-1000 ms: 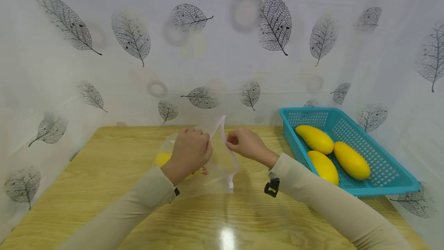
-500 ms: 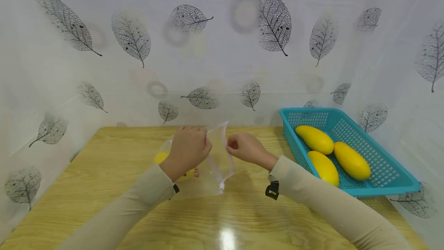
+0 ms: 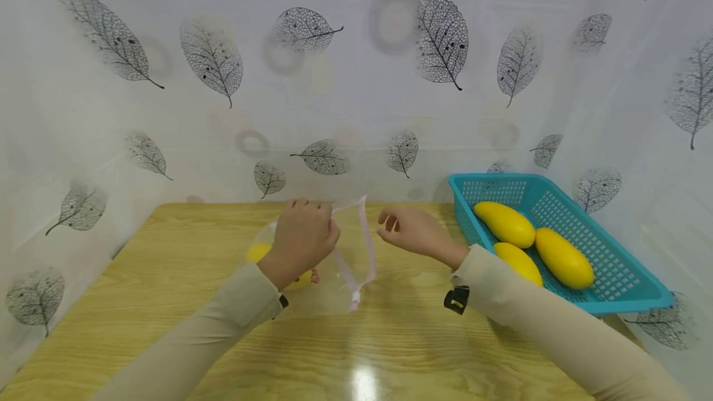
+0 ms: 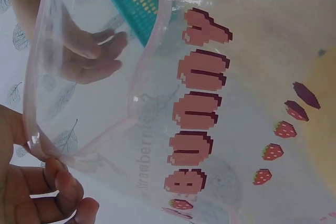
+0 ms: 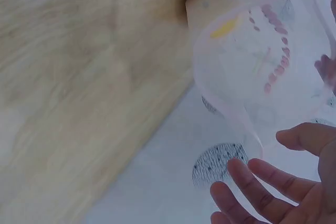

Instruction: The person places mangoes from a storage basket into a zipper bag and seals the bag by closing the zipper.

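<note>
A see-through zip bag (image 3: 334, 302) with a pink zip edge stands upright on the table, its mouth gaping to the right. Pink letters and small strawberries are printed on the bag (image 4: 195, 124), as the left wrist view shows. Inside it lies a yellow fruit (image 3: 258, 253), partly behind the left hand. My left hand (image 3: 303, 237) pinches the bag's edge near the top of the mouth. My right hand (image 3: 418, 232), fingers loosely bent and parted, is just right of the mouth and holds nothing. A white zip slider (image 3: 355, 296) sits at the mouth's lower corner.
To the right a blue-green plastic basket (image 3: 629, 307) holds three yellow mangoes (image 3: 504, 223), with the right forearm passing in front of it. Behind the wooden table (image 3: 189, 252) hangs a white curtain (image 3: 356, 98) with leaf prints.
My right hand has let go of the bag's edge and moved slightly right, its fingers opening. The bag's mouth shifted a little left earlier; my left hand keeps its grip.
</note>
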`<act>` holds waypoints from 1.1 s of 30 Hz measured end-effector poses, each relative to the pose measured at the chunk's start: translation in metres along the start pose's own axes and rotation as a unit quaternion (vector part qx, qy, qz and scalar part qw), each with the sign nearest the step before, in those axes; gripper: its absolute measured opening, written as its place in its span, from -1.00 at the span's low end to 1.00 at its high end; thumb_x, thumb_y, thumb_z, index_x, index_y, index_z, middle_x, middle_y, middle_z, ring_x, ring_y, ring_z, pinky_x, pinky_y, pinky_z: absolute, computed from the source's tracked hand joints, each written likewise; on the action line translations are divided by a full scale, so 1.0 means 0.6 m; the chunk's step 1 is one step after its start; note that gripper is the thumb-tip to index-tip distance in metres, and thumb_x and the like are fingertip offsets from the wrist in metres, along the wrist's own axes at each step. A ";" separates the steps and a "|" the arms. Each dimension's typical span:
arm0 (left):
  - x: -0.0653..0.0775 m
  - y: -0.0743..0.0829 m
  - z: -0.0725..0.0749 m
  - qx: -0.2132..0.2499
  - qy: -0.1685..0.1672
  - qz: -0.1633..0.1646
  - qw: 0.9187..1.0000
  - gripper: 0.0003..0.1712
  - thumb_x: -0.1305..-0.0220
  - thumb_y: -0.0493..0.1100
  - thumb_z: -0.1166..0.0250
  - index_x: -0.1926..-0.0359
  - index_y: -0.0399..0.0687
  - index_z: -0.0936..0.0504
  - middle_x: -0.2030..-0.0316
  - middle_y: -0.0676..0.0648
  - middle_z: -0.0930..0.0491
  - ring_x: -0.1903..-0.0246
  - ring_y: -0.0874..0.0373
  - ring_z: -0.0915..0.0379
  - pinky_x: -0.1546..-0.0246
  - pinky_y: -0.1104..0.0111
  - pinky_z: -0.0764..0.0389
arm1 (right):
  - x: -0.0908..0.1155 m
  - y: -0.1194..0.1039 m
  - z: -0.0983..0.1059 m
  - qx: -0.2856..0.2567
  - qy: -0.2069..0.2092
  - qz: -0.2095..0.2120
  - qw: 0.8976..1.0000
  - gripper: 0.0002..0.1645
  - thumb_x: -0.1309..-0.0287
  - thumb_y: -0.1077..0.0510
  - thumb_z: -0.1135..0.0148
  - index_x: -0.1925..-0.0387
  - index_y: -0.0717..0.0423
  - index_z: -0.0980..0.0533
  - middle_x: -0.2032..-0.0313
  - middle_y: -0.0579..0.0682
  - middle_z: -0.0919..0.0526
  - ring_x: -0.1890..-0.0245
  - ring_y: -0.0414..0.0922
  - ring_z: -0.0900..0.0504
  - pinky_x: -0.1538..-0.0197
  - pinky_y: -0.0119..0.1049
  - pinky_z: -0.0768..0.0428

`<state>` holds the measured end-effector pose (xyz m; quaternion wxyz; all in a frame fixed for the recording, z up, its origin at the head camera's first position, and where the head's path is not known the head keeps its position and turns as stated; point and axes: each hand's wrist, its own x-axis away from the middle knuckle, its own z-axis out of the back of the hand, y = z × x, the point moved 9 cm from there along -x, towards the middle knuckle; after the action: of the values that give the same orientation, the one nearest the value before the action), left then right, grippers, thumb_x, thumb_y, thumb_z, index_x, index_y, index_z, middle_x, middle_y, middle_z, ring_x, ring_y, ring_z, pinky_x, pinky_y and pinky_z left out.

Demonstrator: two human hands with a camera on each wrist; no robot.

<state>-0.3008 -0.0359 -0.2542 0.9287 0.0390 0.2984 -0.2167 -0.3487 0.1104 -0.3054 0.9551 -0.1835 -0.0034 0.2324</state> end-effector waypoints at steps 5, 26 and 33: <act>0.002 0.000 0.005 -0.006 0.020 -0.006 1.000 -0.82 -0.05 -0.21 -0.13 0.63 -0.10 -0.49 0.64 -0.05 -0.55 0.56 0.03 -0.45 0.40 0.21 -0.47 | 0.015 0.020 0.049 -0.007 -0.003 -0.010 1.000 -0.57 -0.19 -0.04 -0.14 -0.02 0.09 -0.45 0.16 0.06 -0.64 0.19 -0.04 -0.60 0.23 -0.20 -0.58; 0.005 0.003 0.008 -0.024 0.051 -0.020 0.998 -0.85 -0.04 -0.20 -0.15 0.41 -0.18 -0.59 0.45 -0.12 -0.58 0.42 0.00 -0.46 0.32 0.18 -0.49 | 0.040 0.222 0.191 0.076 0.024 -0.096 0.992 -0.40 -0.21 -0.08 -0.11 -0.13 0.26 -0.32 0.02 0.34 -0.55 0.06 0.20 -0.54 0.07 0.11 -0.52; 0.005 0.003 0.009 -0.027 0.048 -0.019 0.998 -0.86 -0.04 -0.20 -0.15 0.41 -0.18 -0.58 0.46 -0.12 -0.57 0.43 0.01 -0.45 0.32 0.19 -0.50 | 0.050 0.299 0.190 0.086 0.015 -0.125 0.988 -0.29 -0.19 -0.15 -0.10 -0.13 0.34 -0.31 0.01 0.43 -0.50 0.10 0.26 -0.54 0.12 0.15 -0.51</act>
<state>-0.2950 -0.0364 -0.2513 0.9096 0.0188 0.3495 -0.2237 -0.4118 0.3113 -0.2647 0.9889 -0.1020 0.0081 0.1081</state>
